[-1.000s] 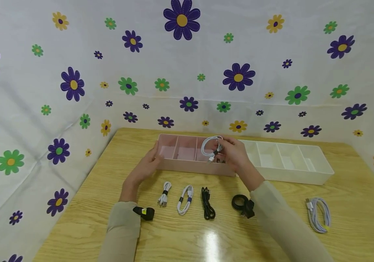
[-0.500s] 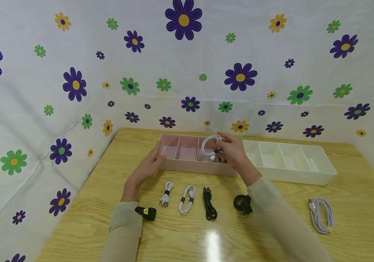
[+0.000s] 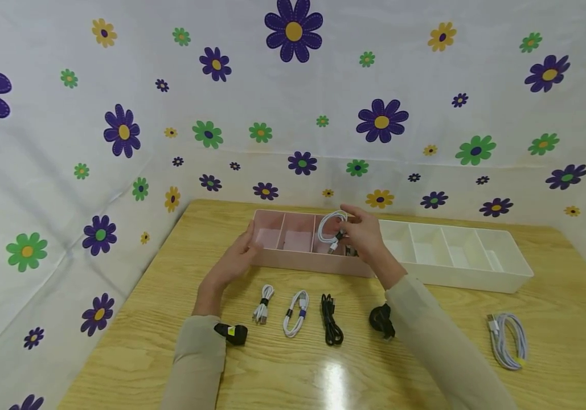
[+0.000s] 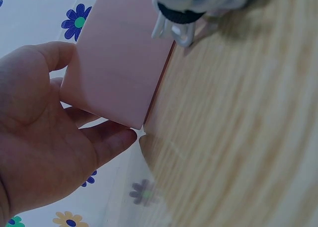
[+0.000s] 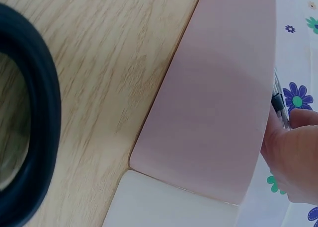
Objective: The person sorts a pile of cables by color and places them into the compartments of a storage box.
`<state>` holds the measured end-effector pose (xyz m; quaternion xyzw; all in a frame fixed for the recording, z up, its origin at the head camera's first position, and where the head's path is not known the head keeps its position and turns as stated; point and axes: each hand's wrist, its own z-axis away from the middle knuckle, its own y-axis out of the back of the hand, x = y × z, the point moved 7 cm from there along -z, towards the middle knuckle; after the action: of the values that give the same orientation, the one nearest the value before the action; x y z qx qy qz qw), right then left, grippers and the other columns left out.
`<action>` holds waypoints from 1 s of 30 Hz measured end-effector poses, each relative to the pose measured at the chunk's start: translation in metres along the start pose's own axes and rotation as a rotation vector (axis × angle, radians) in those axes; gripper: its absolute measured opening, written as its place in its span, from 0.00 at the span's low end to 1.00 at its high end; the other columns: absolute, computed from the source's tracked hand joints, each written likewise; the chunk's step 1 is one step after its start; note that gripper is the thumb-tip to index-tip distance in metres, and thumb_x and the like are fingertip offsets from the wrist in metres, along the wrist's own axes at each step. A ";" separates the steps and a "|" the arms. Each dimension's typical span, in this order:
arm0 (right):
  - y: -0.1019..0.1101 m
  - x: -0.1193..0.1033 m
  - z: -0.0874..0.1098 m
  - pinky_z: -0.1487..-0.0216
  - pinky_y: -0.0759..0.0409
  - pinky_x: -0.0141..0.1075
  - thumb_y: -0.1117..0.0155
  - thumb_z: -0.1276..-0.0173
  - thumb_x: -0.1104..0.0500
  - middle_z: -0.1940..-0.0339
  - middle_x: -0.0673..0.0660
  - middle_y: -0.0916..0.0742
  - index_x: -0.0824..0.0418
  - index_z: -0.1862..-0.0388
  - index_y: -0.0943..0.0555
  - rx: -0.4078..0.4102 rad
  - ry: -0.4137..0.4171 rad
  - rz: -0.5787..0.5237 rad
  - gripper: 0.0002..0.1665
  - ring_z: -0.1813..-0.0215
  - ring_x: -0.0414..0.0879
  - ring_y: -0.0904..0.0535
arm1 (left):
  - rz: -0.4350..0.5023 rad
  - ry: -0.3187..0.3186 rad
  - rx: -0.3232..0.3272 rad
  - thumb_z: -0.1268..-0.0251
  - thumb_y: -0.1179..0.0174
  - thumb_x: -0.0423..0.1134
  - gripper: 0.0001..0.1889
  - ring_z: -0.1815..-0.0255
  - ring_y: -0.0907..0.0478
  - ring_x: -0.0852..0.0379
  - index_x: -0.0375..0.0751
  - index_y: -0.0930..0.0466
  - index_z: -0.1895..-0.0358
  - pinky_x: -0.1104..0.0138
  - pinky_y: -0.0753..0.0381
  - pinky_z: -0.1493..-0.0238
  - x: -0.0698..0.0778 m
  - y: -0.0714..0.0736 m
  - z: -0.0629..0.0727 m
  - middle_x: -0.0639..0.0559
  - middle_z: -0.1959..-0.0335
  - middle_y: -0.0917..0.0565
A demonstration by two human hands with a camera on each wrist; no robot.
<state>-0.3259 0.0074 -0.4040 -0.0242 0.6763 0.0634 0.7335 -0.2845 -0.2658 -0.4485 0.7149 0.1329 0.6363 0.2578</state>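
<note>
My left hand (image 3: 231, 265) grips the left end of a long pink divided box (image 3: 313, 263). In the left wrist view, its fingers lie along the box's end wall. My right hand (image 3: 367, 236) pinches a coiled white USB cable (image 3: 320, 232) with a black tie, held above the box's third compartment from the left. The cable's plug hangs downward. Dark and metallic connectors (image 3: 350, 250) show in the box beside the right hand, partly hidden. In the right wrist view, the pink box wall (image 5: 208, 98) covers most of the cable.
A white divided box (image 3: 467, 279) stands right of the pink one. In front lie two white cables (image 3: 267, 299), a black cable (image 3: 331, 324), a black coil (image 3: 381, 322) partly under the right sleeve, and a pale coiled cable (image 3: 503, 344) at far right.
The right hand and the white USB cable have lowered slightly toward the pink box. The left hand keeps its place on the box; the whole view has shifted a little.
</note>
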 end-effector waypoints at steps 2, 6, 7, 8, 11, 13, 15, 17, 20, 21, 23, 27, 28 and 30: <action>-0.001 0.000 -0.002 0.68 0.16 0.34 0.47 0.28 0.72 0.41 0.72 0.21 0.61 0.27 0.31 0.008 0.022 0.034 0.31 0.65 0.46 0.20 | 0.001 -0.002 -0.001 0.17 0.62 0.42 0.34 0.19 0.65 0.43 0.35 0.68 0.21 0.49 0.62 0.22 0.001 0.000 0.000 0.40 0.19 0.62; -0.003 -0.001 -0.001 0.67 0.16 0.34 0.45 0.29 0.71 0.41 0.70 0.19 0.61 0.28 0.29 0.030 0.051 0.117 0.30 0.58 0.52 0.18 | 0.003 0.003 -0.001 0.17 0.62 0.41 0.34 0.19 0.66 0.43 0.36 0.68 0.21 0.49 0.62 0.22 0.000 0.000 0.000 0.41 0.19 0.62; -0.004 -0.001 -0.001 0.67 0.15 0.34 0.45 0.29 0.71 0.40 0.70 0.19 0.61 0.28 0.29 0.030 0.053 0.134 0.30 0.56 0.55 0.17 | 0.004 0.002 -0.002 0.17 0.62 0.41 0.34 0.19 0.66 0.43 0.36 0.68 0.21 0.49 0.63 0.22 0.001 0.000 0.000 0.41 0.19 0.62; -0.005 -0.002 0.000 0.66 0.15 0.35 0.45 0.29 0.70 0.40 0.69 0.19 0.61 0.28 0.29 0.029 0.057 0.153 0.30 0.54 0.57 0.17 | 0.004 0.001 -0.003 0.17 0.62 0.41 0.34 0.19 0.66 0.43 0.36 0.69 0.21 0.49 0.63 0.22 0.001 0.000 0.000 0.41 0.19 0.62; -0.008 -0.004 0.001 0.66 0.16 0.35 0.45 0.28 0.70 0.39 0.69 0.19 0.61 0.27 0.30 0.014 0.056 0.197 0.30 0.49 0.60 0.18 | 0.009 -0.002 -0.002 0.17 0.61 0.40 0.34 0.19 0.66 0.42 0.36 0.68 0.21 0.49 0.62 0.22 0.002 0.000 0.000 0.40 0.19 0.62; -0.010 -0.005 0.001 0.66 0.16 0.35 0.45 0.27 0.70 0.38 0.69 0.20 0.62 0.27 0.31 -0.011 0.056 0.221 0.30 0.47 0.62 0.19 | 0.014 -0.005 -0.002 0.17 0.61 0.40 0.34 0.19 0.66 0.43 0.36 0.68 0.21 0.49 0.62 0.22 0.002 0.000 0.000 0.40 0.19 0.62; -0.012 -0.006 0.001 0.67 0.18 0.34 0.45 0.27 0.69 0.38 0.69 0.20 0.62 0.27 0.31 -0.032 0.053 0.263 0.30 0.47 0.61 0.18 | 0.015 -0.004 -0.001 0.17 0.61 0.40 0.34 0.19 0.65 0.43 0.36 0.68 0.21 0.50 0.62 0.22 0.002 0.000 0.000 0.40 0.19 0.62; -0.015 -0.008 0.001 0.69 0.20 0.33 0.45 0.27 0.69 0.37 0.70 0.21 0.62 0.27 0.30 -0.065 0.055 0.307 0.29 0.51 0.59 0.18 | 0.015 -0.004 -0.004 0.17 0.61 0.40 0.34 0.19 0.66 0.42 0.35 0.68 0.21 0.49 0.62 0.22 0.002 0.000 0.000 0.40 0.19 0.63; -0.021 -0.010 0.002 0.74 0.27 0.32 0.46 0.27 0.69 0.39 0.70 0.20 0.64 0.29 0.29 -0.123 0.066 0.383 0.28 0.67 0.50 0.20 | 0.025 -0.001 -0.013 0.17 0.62 0.39 0.34 0.19 0.67 0.41 0.33 0.69 0.21 0.49 0.63 0.22 0.005 0.000 0.000 0.37 0.19 0.64; -0.024 -0.011 0.002 0.75 0.30 0.32 0.47 0.27 0.69 0.40 0.71 0.20 0.64 0.29 0.29 -0.144 0.069 0.400 0.27 0.73 0.46 0.24 | 0.029 0.002 -0.018 0.17 0.61 0.39 0.33 0.19 0.67 0.40 0.33 0.69 0.22 0.48 0.63 0.22 0.008 0.000 0.001 0.36 0.20 0.64; -0.028 -0.012 0.002 0.78 0.35 0.32 0.49 0.27 0.70 0.41 0.71 0.19 0.66 0.30 0.29 -0.170 0.071 0.441 0.26 0.79 0.41 0.32 | 0.030 0.012 -0.026 0.18 0.61 0.37 0.33 0.20 0.66 0.39 0.31 0.69 0.22 0.48 0.63 0.22 0.018 0.002 0.006 0.34 0.20 0.63; -0.037 -0.010 0.000 0.80 0.36 0.31 0.50 0.28 0.71 0.49 0.70 0.18 0.68 0.32 0.31 -0.197 0.044 0.497 0.25 0.83 0.40 0.37 | 0.027 0.017 -0.034 0.18 0.61 0.37 0.33 0.20 0.66 0.37 0.29 0.69 0.22 0.48 0.62 0.22 0.033 0.004 0.014 0.33 0.20 0.63; -0.038 -0.010 0.000 0.80 0.35 0.31 0.49 0.29 0.71 0.53 0.68 0.19 0.68 0.33 0.32 -0.204 0.038 0.517 0.25 0.82 0.41 0.36 | 0.024 0.018 -0.028 0.18 0.61 0.38 0.33 0.19 0.65 0.39 0.31 0.68 0.22 0.48 0.61 0.22 0.030 0.004 0.013 0.34 0.20 0.62; -0.042 -0.010 0.000 0.78 0.34 0.32 0.48 0.30 0.70 0.57 0.65 0.20 0.68 0.35 0.31 -0.219 0.045 0.583 0.24 0.79 0.43 0.35 | 0.022 0.013 -0.015 0.17 0.62 0.40 0.34 0.19 0.65 0.41 0.33 0.69 0.21 0.49 0.62 0.22 0.018 0.002 0.009 0.37 0.19 0.62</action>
<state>-0.3212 -0.0348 -0.3965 0.0906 0.6600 0.3428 0.6624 -0.2728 -0.2596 -0.4326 0.7103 0.1219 0.6445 0.2555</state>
